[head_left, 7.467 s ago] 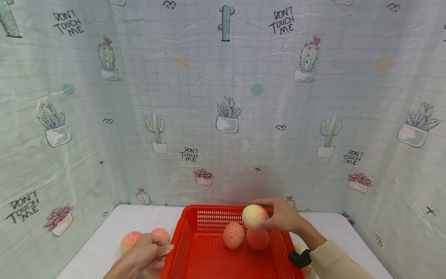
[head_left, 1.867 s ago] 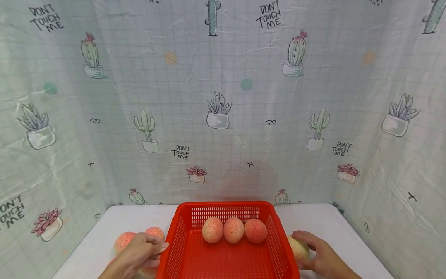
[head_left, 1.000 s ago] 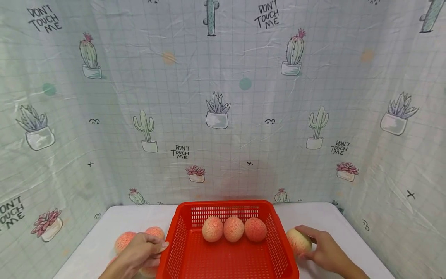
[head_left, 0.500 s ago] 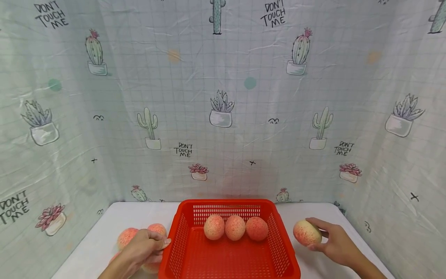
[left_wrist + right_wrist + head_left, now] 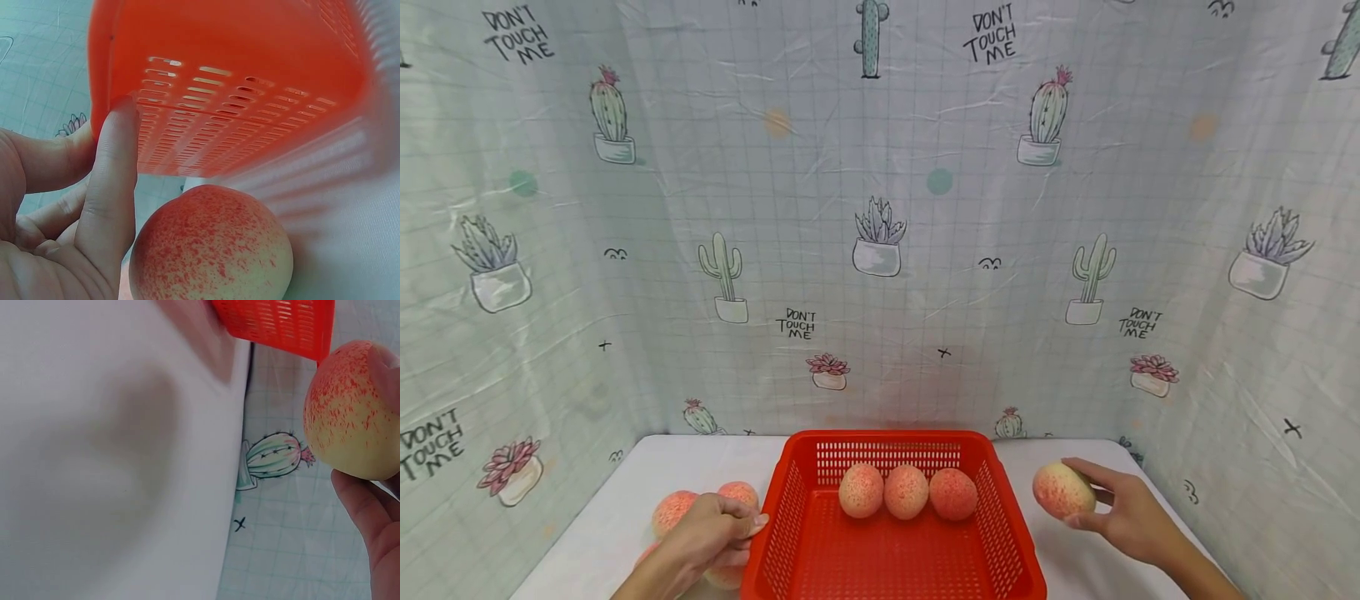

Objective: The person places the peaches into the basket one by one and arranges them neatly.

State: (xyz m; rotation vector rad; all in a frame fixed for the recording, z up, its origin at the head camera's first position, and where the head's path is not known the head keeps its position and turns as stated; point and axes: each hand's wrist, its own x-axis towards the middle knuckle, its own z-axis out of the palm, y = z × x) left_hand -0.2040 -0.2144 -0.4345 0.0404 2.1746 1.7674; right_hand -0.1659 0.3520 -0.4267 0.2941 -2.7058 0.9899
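Note:
A red-speckled, pale yellow peach (image 5: 1063, 490) is in my right hand (image 5: 1123, 512), gripped between thumb and fingers. It hangs above the white table, to the right of a red plastic basket (image 5: 895, 558). The right wrist view shows the same peach (image 5: 353, 412) with the thumb across one side and fingertips on the other. My left hand (image 5: 715, 533) pinches the basket's left rim; in the left wrist view a finger (image 5: 112, 181) lies along the outer wall. Inside the basket, three peaches (image 5: 906, 492) sit in a row by the back wall.
Several peaches (image 5: 673, 510) lie on the white table (image 5: 647, 475) left of the basket, partly hidden by my left hand. One peach (image 5: 212, 250) is close beside the basket's outer wall. A cactus-print curtain (image 5: 880, 333) encloses the table at the back and sides.
A third peach has joined the row in the basket. My right hand has taken a peach from beside the basket, lifted it and moved it rightward. The left hand keeps its hold.

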